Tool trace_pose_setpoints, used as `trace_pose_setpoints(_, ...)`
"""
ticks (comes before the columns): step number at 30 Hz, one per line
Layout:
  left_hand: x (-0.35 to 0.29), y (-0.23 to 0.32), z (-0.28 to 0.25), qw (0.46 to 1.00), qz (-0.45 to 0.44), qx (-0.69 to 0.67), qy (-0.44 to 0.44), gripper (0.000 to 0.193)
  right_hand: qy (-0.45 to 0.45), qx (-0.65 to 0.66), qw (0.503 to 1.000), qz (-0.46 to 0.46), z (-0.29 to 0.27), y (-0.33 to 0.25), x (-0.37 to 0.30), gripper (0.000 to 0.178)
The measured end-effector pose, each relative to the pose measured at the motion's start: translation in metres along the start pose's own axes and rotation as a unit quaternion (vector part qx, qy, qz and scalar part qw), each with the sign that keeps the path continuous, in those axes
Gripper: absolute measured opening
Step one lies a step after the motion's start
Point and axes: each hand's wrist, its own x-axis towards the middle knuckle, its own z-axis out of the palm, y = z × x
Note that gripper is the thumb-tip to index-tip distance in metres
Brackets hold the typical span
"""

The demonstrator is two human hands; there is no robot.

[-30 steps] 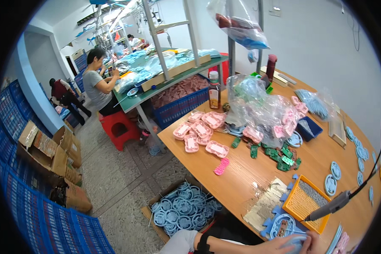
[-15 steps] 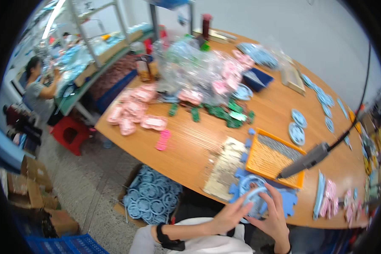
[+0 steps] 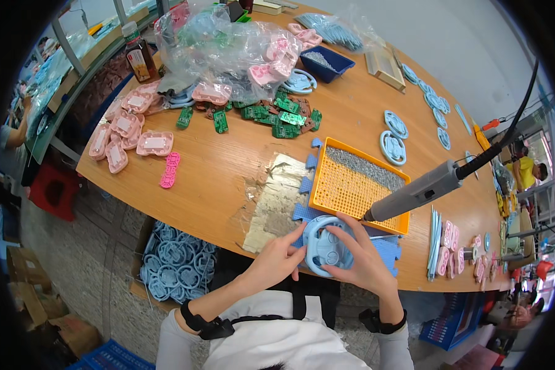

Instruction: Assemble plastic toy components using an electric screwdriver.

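Observation:
Between my hands is a light-blue plastic toy steering wheel [image 3: 317, 260], at the table's near edge over a blue foam mat [image 3: 385, 250]. My left hand [image 3: 279, 258] has its fingers closed at the wheel's left rim. Around the right side, my right hand [image 3: 365, 262] grips it, with thumb low and fingers curled over the top. Just beyond the wheel stands an orange tray [image 3: 345, 185] of small metal screws [image 3: 364, 166]. A hanging grey electric screwdriver [image 3: 413, 191] slants down with its tip over the tray's near side.
Green circuit boards [image 3: 283, 120], pink plastic shells [image 3: 126, 123] and clear plastic bags [image 3: 222, 55] lie farther back. A blue scoop-like bin [image 3: 327, 63] stands behind. More blue wheels fill a box [image 3: 176, 259] on the floor at left. Pink parts [image 3: 450, 246] lie at right.
My view has shifted, so the table sits further left and more of the right side shows. The blue wheel pieces now sit together, lower and flatter between both hands.

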Motion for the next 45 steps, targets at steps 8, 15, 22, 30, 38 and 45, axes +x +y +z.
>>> trace_pose_setpoints(8, -0.001, -0.012, -0.007, 0.999, -0.013, -0.028, -0.021, 0.053, -0.036, -0.005, 0.999, -0.012, 0.004, 0.004, 0.008, 0.069)
trace_pose_setpoints(15, 0.000, -0.012, -0.011, 0.998, -0.037, -0.019, -0.047, 0.054, -0.053, -0.021, 0.998, -0.024, 0.002, 0.005, 0.012, 0.069)
trace_pose_setpoints(22, 0.000, -0.014, -0.010, 0.998, -0.018, -0.046, -0.038, 0.054, -0.053, -0.015, 0.998, -0.022, 0.002, 0.000, 0.014, 0.068)
trace_pose_setpoints(30, -0.001, -0.012, -0.012, 0.998, -0.029, -0.029, -0.050, 0.053, -0.060, -0.007, 0.998, -0.012, 0.001, 0.003, 0.014, 0.069)
trace_pose_setpoints(38, -0.001, -0.009, -0.012, 0.997, -0.035, -0.036, -0.050, 0.053, -0.057, -0.017, 0.998, -0.018, 0.003, 0.002, 0.015, 0.068)
trace_pose_setpoints(45, -0.002, -0.005, -0.014, 0.997, -0.051, -0.038, -0.053, 0.053, -0.065, -0.005, 0.998, -0.022, 0.004, 0.005, 0.016, 0.068)
